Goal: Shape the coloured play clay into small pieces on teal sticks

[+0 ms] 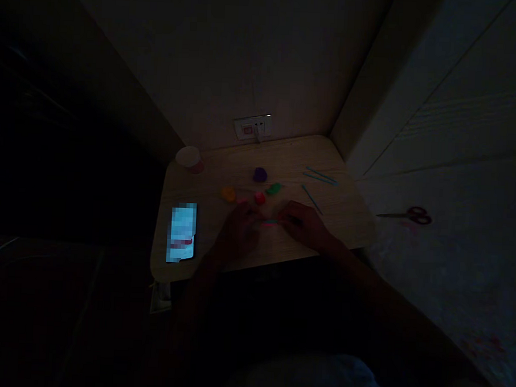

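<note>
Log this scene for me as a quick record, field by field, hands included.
Light: very dim
Left hand: at one end of a thin teal-and-pink piece; grip unclear
Right hand: at the piece's other end; grip unclear
Soft-looking lumps: purple lump, orange lump, red lump, green lump
Thin sticks: three, bluish, right side of table
Phone: screen lit, table's left side
Cup: far left corner
Scissors: off the table, to the right

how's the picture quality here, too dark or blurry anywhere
Head view: very dim overall; phone is the brightest patch, its screen pixelated; left hand looks soft-edged and dark; left side sinks into black; wide-angle stretch seems likely toward the edges
</note>
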The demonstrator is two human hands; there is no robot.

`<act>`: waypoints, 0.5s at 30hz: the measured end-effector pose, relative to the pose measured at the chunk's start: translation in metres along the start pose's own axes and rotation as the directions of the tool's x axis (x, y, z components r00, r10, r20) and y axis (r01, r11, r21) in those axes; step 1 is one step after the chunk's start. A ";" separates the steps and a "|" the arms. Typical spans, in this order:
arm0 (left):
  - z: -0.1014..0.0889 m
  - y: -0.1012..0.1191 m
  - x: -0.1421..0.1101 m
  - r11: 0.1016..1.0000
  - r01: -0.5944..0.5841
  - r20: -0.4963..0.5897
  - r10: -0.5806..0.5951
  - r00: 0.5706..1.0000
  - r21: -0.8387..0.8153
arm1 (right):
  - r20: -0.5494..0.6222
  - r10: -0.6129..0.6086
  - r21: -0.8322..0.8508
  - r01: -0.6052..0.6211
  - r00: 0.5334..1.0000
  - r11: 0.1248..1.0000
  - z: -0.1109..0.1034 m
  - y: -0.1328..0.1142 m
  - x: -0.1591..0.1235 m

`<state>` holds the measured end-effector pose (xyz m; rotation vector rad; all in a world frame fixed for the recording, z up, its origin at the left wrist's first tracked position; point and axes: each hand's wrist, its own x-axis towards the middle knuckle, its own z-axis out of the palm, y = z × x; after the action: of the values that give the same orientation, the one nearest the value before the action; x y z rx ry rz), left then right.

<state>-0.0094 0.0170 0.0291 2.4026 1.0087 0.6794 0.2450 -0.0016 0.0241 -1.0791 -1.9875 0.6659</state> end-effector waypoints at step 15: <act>0.006 0.000 -0.001 0.996 0.059 -0.198 -0.070 0.978 -0.062 | 0.128 0.106 -0.208 -0.078 0.986 0.975 0.005 -0.010 0.011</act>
<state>-0.0069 0.0150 0.0241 2.2772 1.1271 0.9280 0.2321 0.0022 0.0330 -1.2836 -2.1718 0.6117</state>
